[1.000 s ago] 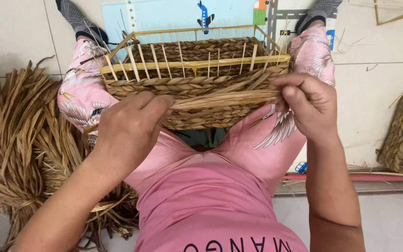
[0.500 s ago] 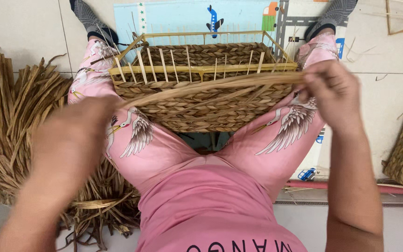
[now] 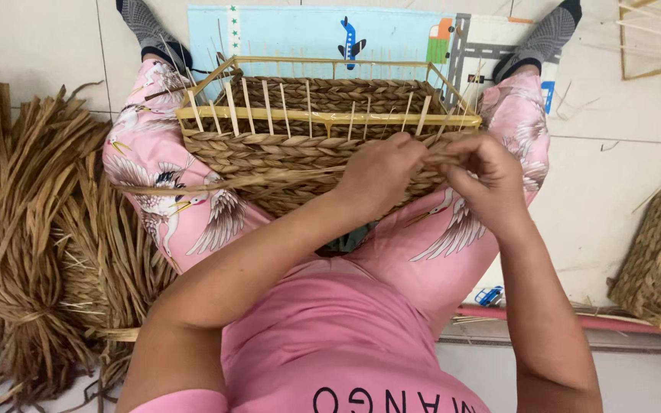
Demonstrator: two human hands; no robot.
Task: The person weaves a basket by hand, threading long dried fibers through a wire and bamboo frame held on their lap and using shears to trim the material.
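Both hands meet at the near wall of a half-woven basket (image 3: pixel 323 145), toward its right corner: the left hand (image 3: pixel 380 172) is closed around a twisted straw strand (image 3: pixel 269 180), and the right hand (image 3: pixel 487 172) pinches the same strand's working end between fingers and thumb against the weave. The basket rests on the person's lap, across both knees in pink patterned trousers (image 3: pixel 193 206), with its pale upright ribs (image 3: pixel 284 107) rising above the finished rows to a rectangular frame. From the hands the strand trails left along the near wall, past the left corner. The strand appears light, pliable and somewhat fibrous, likely to fray or kink if bent sharply; a grip close to the weaving point seems best. The basket itself looks light but stiff at the frame. A bundle of dried straw (image 3: pixel 32 229) lies on the floor to the left.
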